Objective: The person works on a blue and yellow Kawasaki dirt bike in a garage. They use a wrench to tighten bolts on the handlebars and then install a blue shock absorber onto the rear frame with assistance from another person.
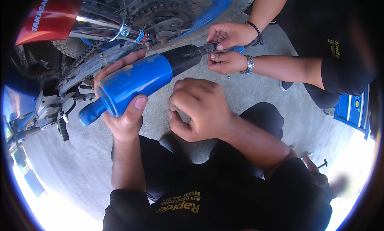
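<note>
My left hand (126, 117) is wrapped round the blue cylindrical body of what looks like a shock absorber (138, 81). Its thumb lies on the near side and its fingers reach over the far side. A blue rounded end sticks out at the lower left, and a black sleeve (185, 59) extends to the upper right. Just below that sleeve, apart from it, my right hand (202, 107) is closed with curled fingers; whatever they may pinch is hidden. Another person's hands (228, 49) hold the dark narrow far end of the part.
A motorcycle's wheel with a blue rim (214, 13), its chain sprocket (162, 23) and a chrome and red exhaust (96, 23) stand close beyond the part. The co-worker crouches at upper right. A blue panel (354, 113) stands at far right on the concrete floor (84, 159).
</note>
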The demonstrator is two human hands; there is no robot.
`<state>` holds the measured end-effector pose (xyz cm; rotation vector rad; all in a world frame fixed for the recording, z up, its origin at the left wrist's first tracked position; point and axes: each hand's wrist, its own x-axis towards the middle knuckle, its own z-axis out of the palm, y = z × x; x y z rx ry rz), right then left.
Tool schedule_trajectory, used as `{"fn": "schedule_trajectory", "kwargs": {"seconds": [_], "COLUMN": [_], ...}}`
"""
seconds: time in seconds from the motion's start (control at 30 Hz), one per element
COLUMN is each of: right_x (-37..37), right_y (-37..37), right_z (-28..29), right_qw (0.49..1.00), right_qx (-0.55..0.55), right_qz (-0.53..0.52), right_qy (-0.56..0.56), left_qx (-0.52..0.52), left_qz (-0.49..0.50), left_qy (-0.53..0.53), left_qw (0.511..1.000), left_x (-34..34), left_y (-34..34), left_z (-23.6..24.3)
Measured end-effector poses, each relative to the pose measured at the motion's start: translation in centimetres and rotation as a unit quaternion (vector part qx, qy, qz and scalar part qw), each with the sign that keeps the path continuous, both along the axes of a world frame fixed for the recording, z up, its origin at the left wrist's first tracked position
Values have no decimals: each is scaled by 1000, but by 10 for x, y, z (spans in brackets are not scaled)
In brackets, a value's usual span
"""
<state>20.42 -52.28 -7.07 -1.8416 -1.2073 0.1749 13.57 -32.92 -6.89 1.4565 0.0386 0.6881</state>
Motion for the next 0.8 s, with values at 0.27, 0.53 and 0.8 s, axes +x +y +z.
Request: {"fn": "schedule_trajectory", "kwargs": {"seconds": [0.27,0.53,0.8], "right_x": [19,40,40], "right_y": [-25,-6,22], "right_z": [-38,-57,-78], "right_qw": [859,912,919], "right_qx": [-501,-393,-374], "right_qz": [80,47,72], "right_qy": [69,107,102], "left_qx": [-25,-27,-39], "left_qz": [-4,-13,-10], "left_qy": [-6,-35,-29], "left_qw": [1000,999,999], "left_x": [7,7,-1], "left_y": [-1,6,7], "left_z": [0,-4,-7]}}
